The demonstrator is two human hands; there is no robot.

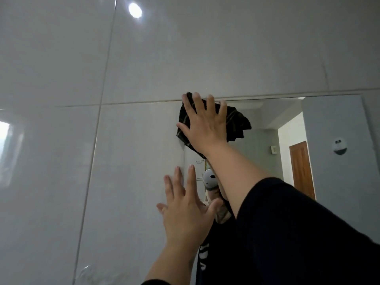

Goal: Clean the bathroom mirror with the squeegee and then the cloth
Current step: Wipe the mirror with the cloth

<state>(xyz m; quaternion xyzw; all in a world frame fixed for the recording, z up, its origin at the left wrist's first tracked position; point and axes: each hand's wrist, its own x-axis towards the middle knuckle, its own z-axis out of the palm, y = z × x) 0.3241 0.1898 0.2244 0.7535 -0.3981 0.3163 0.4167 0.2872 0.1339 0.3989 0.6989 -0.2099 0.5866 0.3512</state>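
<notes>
The bathroom mirror hangs on the tiled wall, and its top left corner sits near the middle of the view. My right hand presses a dark cloth flat against that corner, fingers spread over it. The cloth spills out to the right of the hand and below it. My left hand lies flat and open on the wall at the mirror's left edge, lower down, holding nothing. No squeegee is in view.
Glossy pale grey tiles cover the wall left of and above the mirror. The mirror reflects a wooden door, a white headset and a small round white object on a wall.
</notes>
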